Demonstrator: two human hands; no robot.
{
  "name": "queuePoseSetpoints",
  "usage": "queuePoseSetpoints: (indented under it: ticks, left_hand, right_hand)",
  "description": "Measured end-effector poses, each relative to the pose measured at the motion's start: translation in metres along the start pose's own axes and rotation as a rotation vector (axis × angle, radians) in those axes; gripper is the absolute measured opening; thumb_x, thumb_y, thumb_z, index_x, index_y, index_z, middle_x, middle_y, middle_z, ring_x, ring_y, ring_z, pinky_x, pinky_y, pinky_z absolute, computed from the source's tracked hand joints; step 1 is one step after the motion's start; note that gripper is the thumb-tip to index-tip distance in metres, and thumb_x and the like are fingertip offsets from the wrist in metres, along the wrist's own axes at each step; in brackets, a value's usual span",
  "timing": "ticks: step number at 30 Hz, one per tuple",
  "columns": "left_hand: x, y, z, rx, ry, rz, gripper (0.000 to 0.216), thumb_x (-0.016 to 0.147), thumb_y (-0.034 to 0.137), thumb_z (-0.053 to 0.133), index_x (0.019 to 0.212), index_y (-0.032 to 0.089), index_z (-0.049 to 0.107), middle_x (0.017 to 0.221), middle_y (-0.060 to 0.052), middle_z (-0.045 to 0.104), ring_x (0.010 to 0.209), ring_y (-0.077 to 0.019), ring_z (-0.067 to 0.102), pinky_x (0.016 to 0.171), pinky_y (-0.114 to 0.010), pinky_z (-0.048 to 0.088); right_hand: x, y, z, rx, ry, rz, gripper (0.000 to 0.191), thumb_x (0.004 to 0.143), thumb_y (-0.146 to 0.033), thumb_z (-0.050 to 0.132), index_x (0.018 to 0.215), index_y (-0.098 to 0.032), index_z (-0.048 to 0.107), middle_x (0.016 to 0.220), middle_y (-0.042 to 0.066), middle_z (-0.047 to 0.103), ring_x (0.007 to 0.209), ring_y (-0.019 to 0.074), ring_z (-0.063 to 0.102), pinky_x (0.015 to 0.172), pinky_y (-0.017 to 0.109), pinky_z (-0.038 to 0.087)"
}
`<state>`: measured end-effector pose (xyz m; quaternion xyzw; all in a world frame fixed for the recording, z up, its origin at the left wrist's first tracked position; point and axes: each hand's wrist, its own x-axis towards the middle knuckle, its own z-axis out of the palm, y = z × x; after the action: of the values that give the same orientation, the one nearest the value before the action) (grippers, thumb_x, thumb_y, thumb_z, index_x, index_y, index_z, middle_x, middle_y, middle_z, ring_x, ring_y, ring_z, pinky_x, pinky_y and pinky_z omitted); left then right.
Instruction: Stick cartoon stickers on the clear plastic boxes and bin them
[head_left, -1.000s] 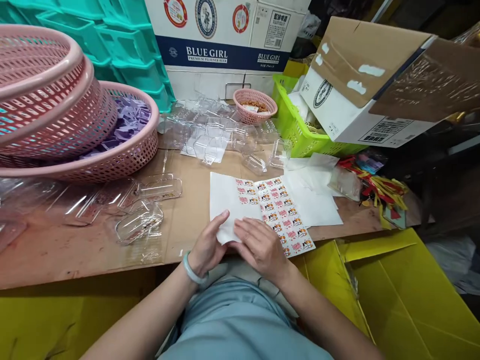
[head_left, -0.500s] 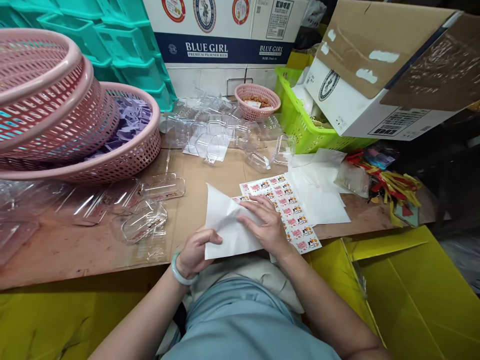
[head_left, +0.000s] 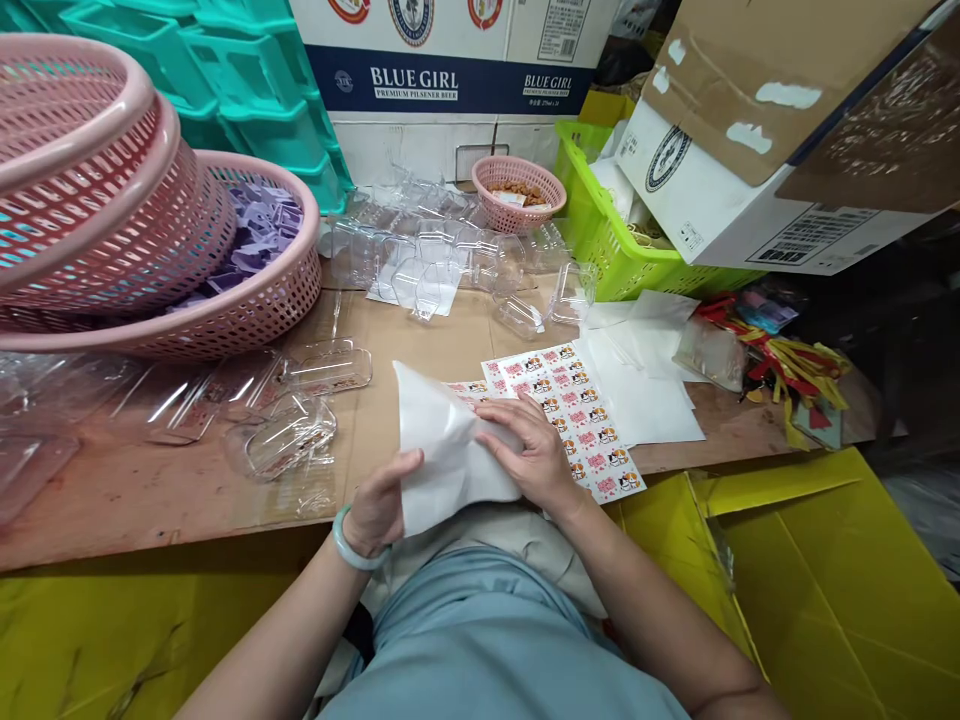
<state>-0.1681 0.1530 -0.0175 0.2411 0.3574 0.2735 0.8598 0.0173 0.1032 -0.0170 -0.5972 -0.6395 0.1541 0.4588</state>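
A white glossy sheet [head_left: 439, 465] is tilted and bent between my two hands, above the table's front edge. My left hand [head_left: 379, 505], with a pale green bangle on its wrist, is at the sheet's left edge. Its thumb lies along that edge and its fingers are mostly hidden behind. On the right side, my right hand [head_left: 531, 450] closes on the sheet, thumb and fingers over its upper right part. Partly under this hand lie printed sticker sheets [head_left: 581, 415] with cat drawings and red print. White sheets [head_left: 652, 395] lie to their right.
Clear plastic boxes [head_left: 457, 250] are scattered at the back, with clear lids [head_left: 292, 435] at left. Pink baskets [head_left: 277, 310] hold purple pieces. A small pink basket [head_left: 519, 195], a green crate [head_left: 611, 255] and a carton [head_left: 720, 190] stand behind. Ribbons [head_left: 795, 365] lie at right.
The sheet has moved slightly left and down and bends more. My left thumb has slid back towards its edge. My right hand keeps nearly the same place.
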Motion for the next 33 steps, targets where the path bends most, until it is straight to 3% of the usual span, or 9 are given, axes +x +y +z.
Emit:
queuePoseSetpoints:
  ticks: [3, 5, 10, 14, 20, 25, 27, 30, 33]
  left_hand:
    - [0.006, 0.001, 0.007, 0.005, 0.034, 0.05, 0.048, 0.07, 0.036, 0.076, 0.111, 0.012, 0.069, 0.098, -0.012, 0.075, 0.089, -0.0277, 0.071, 0.082, -0.036, 0.056]
    - [0.008, 0.0, 0.011, 0.048, 0.051, 0.07, 0.05, 0.073, 0.033, 0.076, 0.117, 0.011, 0.066, 0.104, -0.013, 0.074, 0.093, -0.0278, 0.07, 0.086, -0.037, 0.055]
    - [0.006, -0.002, 0.011, 0.056, 0.04, 0.13, 0.051, 0.076, 0.033, 0.075, 0.121, 0.011, 0.064, 0.105, -0.012, 0.074, 0.096, -0.0277, 0.07, 0.086, -0.037, 0.056]
    - [0.005, 0.0, 0.008, 0.068, 0.02, 0.115, 0.049, 0.077, 0.033, 0.074, 0.119, 0.011, 0.065, 0.106, -0.013, 0.074, 0.098, -0.0287, 0.069, 0.087, -0.037, 0.055]
    - [0.003, 0.002, 0.01, 0.062, 0.02, 0.076, 0.051, 0.077, 0.033, 0.073, 0.121, 0.011, 0.064, 0.107, -0.013, 0.074, 0.101, -0.0305, 0.069, 0.09, -0.039, 0.055]
    - [0.001, 0.001, 0.012, 0.048, 0.067, 0.087, 0.049, 0.075, 0.033, 0.075, 0.118, 0.012, 0.066, 0.106, -0.012, 0.074, 0.096, -0.0296, 0.07, 0.087, -0.039, 0.056]
    - [0.002, 0.001, 0.011, 0.069, 0.07, 0.099, 0.046, 0.075, 0.033, 0.075, 0.115, 0.012, 0.067, 0.106, -0.012, 0.074, 0.094, -0.0286, 0.071, 0.084, -0.037, 0.056]
    - [0.003, -0.001, 0.007, 0.101, 0.069, 0.107, 0.045, 0.075, 0.034, 0.075, 0.114, 0.011, 0.068, 0.105, -0.013, 0.074, 0.089, -0.027, 0.071, 0.079, -0.033, 0.057]
    - [0.002, -0.003, 0.006, 0.132, 0.063, 0.083, 0.05, 0.075, 0.036, 0.076, 0.117, 0.011, 0.067, 0.102, -0.014, 0.075, 0.083, -0.0258, 0.072, 0.073, -0.032, 0.057]
  right_hand:
    - [-0.002, -0.001, 0.003, -0.075, -0.004, -0.047, 0.019, 0.086, -0.023, 0.066, 0.104, -0.027, 0.069, 0.107, 0.002, 0.074, 0.108, 0.0208, 0.064, 0.109, 0.047, 0.035]
    - [-0.002, -0.001, 0.006, -0.092, 0.002, -0.049, 0.02, 0.086, -0.025, 0.067, 0.105, -0.026, 0.068, 0.106, 0.003, 0.073, 0.106, 0.0213, 0.064, 0.107, 0.046, 0.037]
    - [-0.002, -0.002, 0.01, -0.097, 0.024, -0.073, 0.013, 0.086, -0.026, 0.067, 0.098, -0.025, 0.07, 0.095, 0.002, 0.074, 0.095, 0.0197, 0.064, 0.097, 0.041, 0.044]
    - [-0.003, -0.003, 0.011, -0.113, 0.079, -0.108, 0.011, 0.088, -0.022, 0.064, 0.095, -0.024, 0.072, 0.09, 0.002, 0.074, 0.09, 0.0185, 0.066, 0.104, 0.045, 0.038]
    - [-0.002, -0.004, 0.009, 0.016, 0.13, 0.035, 0.017, 0.091, -0.02, 0.055, 0.085, -0.022, 0.071, 0.081, 0.002, 0.074, 0.079, 0.0167, 0.067, 0.094, 0.04, 0.046]
    - [-0.004, -0.002, 0.009, -0.017, -0.035, -0.053, 0.023, 0.087, -0.027, 0.065, 0.11, -0.026, 0.068, 0.104, 0.003, 0.074, 0.096, 0.0182, 0.068, 0.106, 0.044, 0.039]
    - [-0.006, -0.002, 0.011, -0.013, -0.039, -0.051, 0.021, 0.087, -0.028, 0.066, 0.108, -0.028, 0.069, 0.101, 0.002, 0.075, 0.093, 0.0176, 0.069, 0.105, 0.044, 0.04]
    - [-0.008, -0.003, 0.016, 0.091, 0.011, 0.034, 0.013, 0.09, -0.025, 0.062, 0.098, -0.028, 0.072, 0.095, 0.001, 0.076, 0.088, 0.0173, 0.069, 0.103, 0.043, 0.043]
    - [-0.008, -0.006, 0.022, 0.254, 0.063, 0.223, 0.013, 0.089, -0.03, 0.062, 0.09, -0.024, 0.073, 0.091, 0.003, 0.076, 0.087, 0.0187, 0.07, 0.092, 0.037, 0.051]
